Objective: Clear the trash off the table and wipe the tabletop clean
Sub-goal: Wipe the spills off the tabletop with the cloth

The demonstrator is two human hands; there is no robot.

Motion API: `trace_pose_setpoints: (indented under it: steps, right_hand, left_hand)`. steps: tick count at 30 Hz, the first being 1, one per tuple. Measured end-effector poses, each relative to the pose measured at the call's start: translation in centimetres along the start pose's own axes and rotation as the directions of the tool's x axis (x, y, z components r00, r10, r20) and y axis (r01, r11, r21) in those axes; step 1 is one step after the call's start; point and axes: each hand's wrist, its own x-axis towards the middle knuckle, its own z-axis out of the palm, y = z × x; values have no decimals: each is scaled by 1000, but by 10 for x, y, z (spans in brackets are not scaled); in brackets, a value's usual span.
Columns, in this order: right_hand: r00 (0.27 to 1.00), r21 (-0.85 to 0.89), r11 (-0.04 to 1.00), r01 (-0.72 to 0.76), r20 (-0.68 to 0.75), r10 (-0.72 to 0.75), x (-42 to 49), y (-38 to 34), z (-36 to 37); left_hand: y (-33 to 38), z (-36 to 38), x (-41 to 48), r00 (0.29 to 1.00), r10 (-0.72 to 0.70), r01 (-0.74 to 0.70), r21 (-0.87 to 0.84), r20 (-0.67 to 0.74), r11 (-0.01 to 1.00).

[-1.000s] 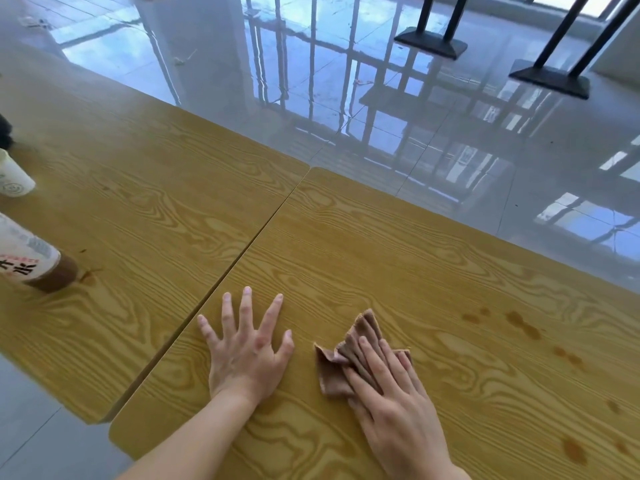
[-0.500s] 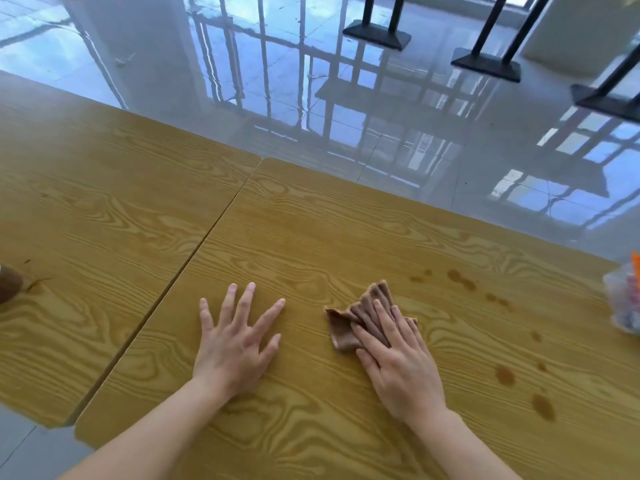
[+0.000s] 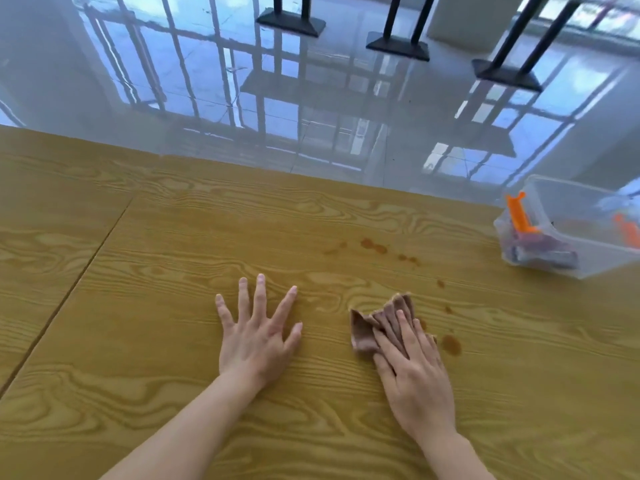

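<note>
A crumpled brown cloth [image 3: 375,322] lies on the wooden tabletop [image 3: 173,306], pressed flat under the fingers of my right hand [image 3: 414,372]. My left hand [image 3: 254,336] rests palm down to the left of it, fingers spread, holding nothing. Brown stains dot the wood: one blot [image 3: 451,345] right beside my right hand, a smaller trail [image 3: 375,247] farther away toward the table's back edge.
A clear plastic bin [image 3: 540,258] with orange clips and some trash inside stands at the table's right. A seam [image 3: 69,289] splits this table from another on the left. Beyond the far edge lies a glossy floor with black table bases [image 3: 398,50].
The view has swung right: the bottle and cup at the left have left the frame and the plastic bin has come in. My right hand has slid the cloth right, up to a stain.
</note>
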Motion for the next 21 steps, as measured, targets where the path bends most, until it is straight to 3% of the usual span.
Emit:
trace_pose_setpoints:
  steps: [2, 3, 6, 8, 10, 14, 15, 19, 21]
  right_hand:
    - [991, 25, 991, -133, 30, 132, 20, -16, 2]
    - [994, 18, 994, -108, 37, 108, 19, -24, 4]
    - [981, 28, 981, 193, 4, -193, -30, -33, 15]
    - [957, 55, 956, 289, 12, -290, -61, -10, 13]
    - [977, 16, 977, 211, -2, -211, -64, 21, 6]
    - [990, 16, 990, -143, 7, 143, -15, 19, -6]
    - [992, 12, 992, -122, 15, 122, -9, 4, -5]
    - [981, 41, 980, 194, 20, -195, -51, -21, 14]
    - [976, 25, 976, 218, 7, -218, -70, 8, 11]
  left_hand:
    - [0, 1, 0, 1000, 10, -10, 12, -11, 1000]
    - [-1, 2, 0, 1000, 12, -12, 14, -12, 1000]
    - [-1, 0, -1, 1000, 4, -4, 8, -25, 1000]
    - [0, -1, -1, 1000, 4, -3, 14, -25, 1000]
    - [1, -1, -2, 1000, 2, -2, 18, -27, 1000]
    - [0, -1, -2, 1000, -4, 5, 35, -27, 999]
    - [1, -1, -2, 1000, -5, 6, 35, -30, 999]
    - [1, -2, -2, 999, -5, 6, 28, -36, 1000]
    - [1, -1, -2, 999, -2, 3, 23, -42, 1000]
